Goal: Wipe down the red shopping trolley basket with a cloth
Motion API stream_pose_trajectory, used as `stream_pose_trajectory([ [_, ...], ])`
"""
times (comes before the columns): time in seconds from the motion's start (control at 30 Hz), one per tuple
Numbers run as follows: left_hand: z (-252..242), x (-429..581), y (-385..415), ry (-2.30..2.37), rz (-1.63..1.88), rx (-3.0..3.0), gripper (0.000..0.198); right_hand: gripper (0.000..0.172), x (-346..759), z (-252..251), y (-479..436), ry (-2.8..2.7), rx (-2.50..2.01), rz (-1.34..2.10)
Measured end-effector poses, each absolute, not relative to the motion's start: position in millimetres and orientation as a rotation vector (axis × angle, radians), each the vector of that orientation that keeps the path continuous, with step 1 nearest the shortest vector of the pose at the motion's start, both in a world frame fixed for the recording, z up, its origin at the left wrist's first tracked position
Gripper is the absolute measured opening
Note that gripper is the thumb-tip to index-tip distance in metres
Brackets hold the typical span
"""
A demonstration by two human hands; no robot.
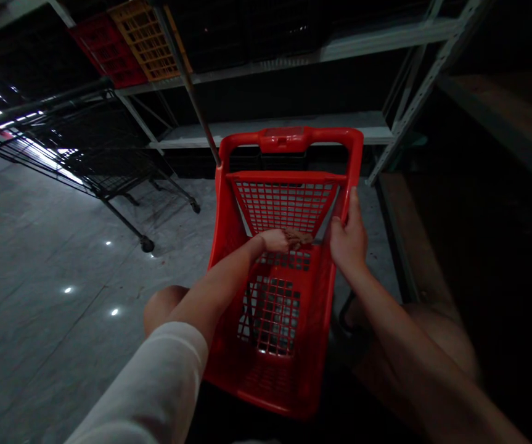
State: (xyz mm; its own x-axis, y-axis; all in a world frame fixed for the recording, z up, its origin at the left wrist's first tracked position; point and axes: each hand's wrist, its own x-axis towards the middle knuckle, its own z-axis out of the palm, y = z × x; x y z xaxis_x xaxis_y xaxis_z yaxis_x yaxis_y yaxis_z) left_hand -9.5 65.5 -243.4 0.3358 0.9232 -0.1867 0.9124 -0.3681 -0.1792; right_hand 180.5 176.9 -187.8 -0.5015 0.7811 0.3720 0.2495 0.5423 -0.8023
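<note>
A red plastic shopping cart (325,308) stands in front of me, its handle at the far end and a grid flap below the handle. My left hand (275,240) reaches inside the basket and is closed on a crumpled brown cloth (299,239), near the lower edge of the flap. With my right hand (349,237) I grip the cart's right side rim, fingers wrapped over its outer side and thumb toward the inside.
A black wire cart (103,179) stands at the left on the grey floor. Behind is a metal shelf (349,132) with a red crate (108,49) and a yellow crate (145,40). A thin pole (196,98) leans by the cart's handle. A ledge (413,240) runs along the right.
</note>
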Motion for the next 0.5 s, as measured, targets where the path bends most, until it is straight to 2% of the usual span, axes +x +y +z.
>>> stream_pose_trajectory([
  [0.17,-160,-41,101,-1.643,0.375,-2.703,0.052,0.084,183,-183,180,-2.039,-0.780,0.900],
  [0.27,-121,-58,111,-1.528,0.301,-2.713,0.052,0.087,184,-179,181,-2.049,-0.794,0.918],
  [0.37,-119,-64,103,-1.555,0.296,-2.616,0.050,0.086,185,-177,182,-2.051,-0.811,0.923],
  [0.5,-159,-61,77,-1.719,0.428,-2.540,0.048,0.086,185,-175,184,-2.085,-0.817,0.902],
])
